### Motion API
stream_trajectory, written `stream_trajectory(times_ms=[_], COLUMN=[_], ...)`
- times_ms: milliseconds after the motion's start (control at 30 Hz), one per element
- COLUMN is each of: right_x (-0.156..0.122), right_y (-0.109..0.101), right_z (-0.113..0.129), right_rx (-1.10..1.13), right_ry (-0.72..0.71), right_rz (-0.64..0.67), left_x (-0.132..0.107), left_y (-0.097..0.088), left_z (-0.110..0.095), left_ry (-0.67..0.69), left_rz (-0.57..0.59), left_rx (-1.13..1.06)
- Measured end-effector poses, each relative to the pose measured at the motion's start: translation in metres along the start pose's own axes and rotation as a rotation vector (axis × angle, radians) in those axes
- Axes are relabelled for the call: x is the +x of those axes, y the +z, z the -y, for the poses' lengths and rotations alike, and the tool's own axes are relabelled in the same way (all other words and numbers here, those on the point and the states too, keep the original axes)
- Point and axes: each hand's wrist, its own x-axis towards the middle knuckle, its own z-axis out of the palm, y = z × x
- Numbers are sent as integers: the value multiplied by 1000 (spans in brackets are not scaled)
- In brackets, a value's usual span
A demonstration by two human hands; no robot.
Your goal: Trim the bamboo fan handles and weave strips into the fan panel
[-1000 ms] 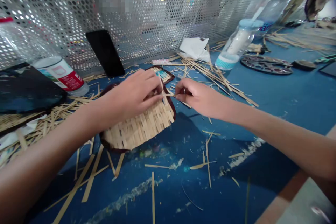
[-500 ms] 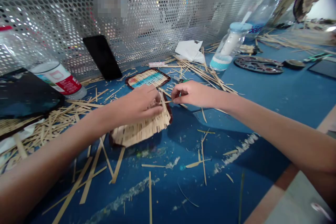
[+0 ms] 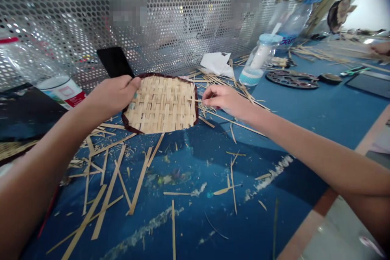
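My left hand [image 3: 111,95] grips the left edge of a woven bamboo mat [image 3: 163,104] with a dark red rim and holds it tilted up above the blue table [image 3: 304,118], its pale weave facing me. Just right of the mat, my right hand [image 3: 222,99] has its fingers curled in a pinch over loose bamboo strips [image 3: 225,120]; what it pinches is too small to make out.
A black phone [image 3: 114,61] leans on the perforated metal screen [image 3: 70,12] behind. A plastic bottle [image 3: 45,77] lies at left, a blue-capped bottle [image 3: 258,59] and crumpled paper [image 3: 217,63] at back right. Bamboo strips [image 3: 106,187] litter the table. A dark round tray [image 3: 292,79] lies farther right.
My left hand, pressing flat on the mat before, now grips its edge and has lifted and tilted it upright. The second, coloured mat behind is now hidden. My right hand moved slightly back.
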Motion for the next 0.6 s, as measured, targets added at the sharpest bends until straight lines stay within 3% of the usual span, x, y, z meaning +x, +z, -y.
stream_trajectory(times_ms=[233, 400, 500, 600], right_x=[3, 9, 7, 0], right_y=[10, 0, 0, 7], right_z=[-11, -15, -12, -5], right_rx=[31, 84, -14, -68], right_ry=[-53, 22, -42, -107], right_rz=[-19, 149, 249, 221], left_x=[-9, -10, -10, -12], left_y=[2, -9, -16, -15], left_z=[-15, -12, -8, -10], left_ry=[52, 68, 111, 121], left_rz=[-168, -258, -268, -257], left_rx=[-143, -222, -232, -235])
